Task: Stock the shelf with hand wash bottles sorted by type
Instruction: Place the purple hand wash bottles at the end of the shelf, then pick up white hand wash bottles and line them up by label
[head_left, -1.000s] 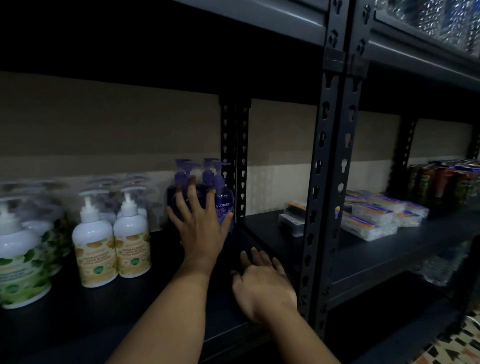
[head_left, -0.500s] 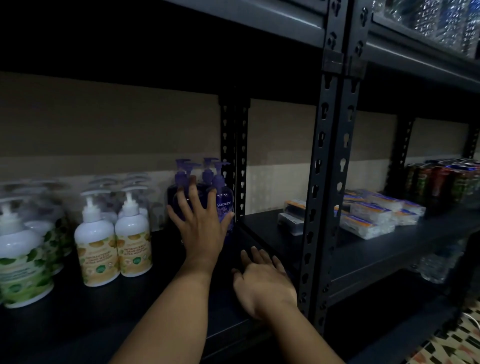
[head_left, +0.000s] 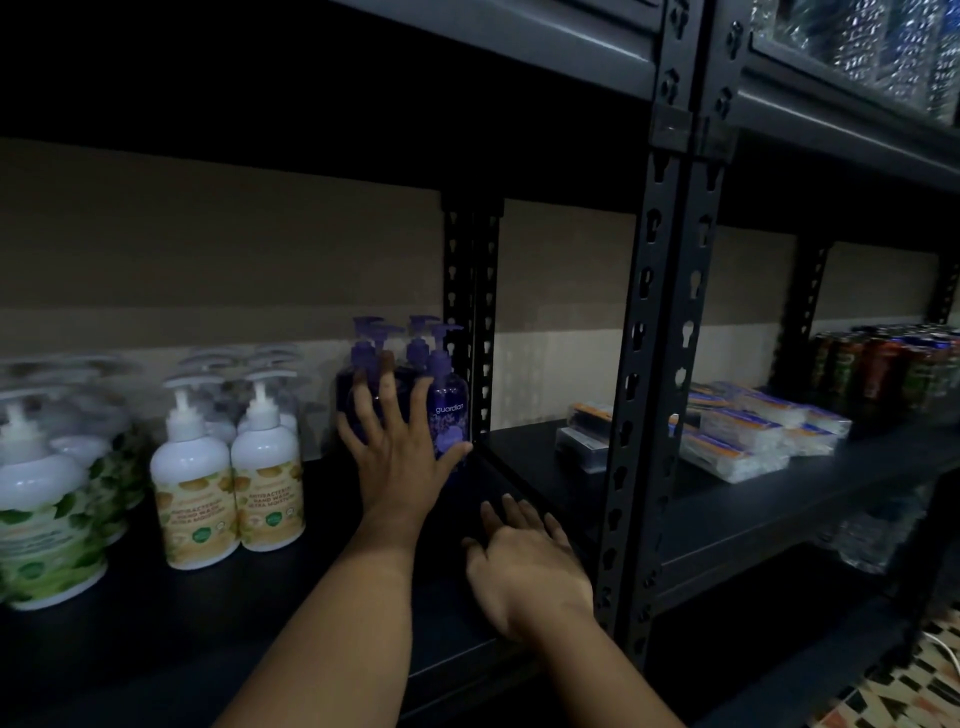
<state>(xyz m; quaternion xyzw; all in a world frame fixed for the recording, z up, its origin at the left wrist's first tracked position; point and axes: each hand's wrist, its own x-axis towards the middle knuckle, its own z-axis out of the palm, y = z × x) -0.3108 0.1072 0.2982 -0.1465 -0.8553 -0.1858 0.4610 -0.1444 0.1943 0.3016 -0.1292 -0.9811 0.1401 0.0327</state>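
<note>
Purple bottles (head_left: 448, 410) at the shelf (head_left: 156, 623) corner; our left hand (head_left: 402, 457) presses them w/ straight fingers. Right hand (head_left: 524, 566) rests flat, released, nr the post (head_left: 654, 364).

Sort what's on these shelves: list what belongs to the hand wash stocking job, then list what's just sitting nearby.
Part of the job:
purple bottles, touched by the left hand
orange-label bottles
green-label bottles
shelf, where the right hand rests

Just nearby:
flat packets
drink cans
</note>
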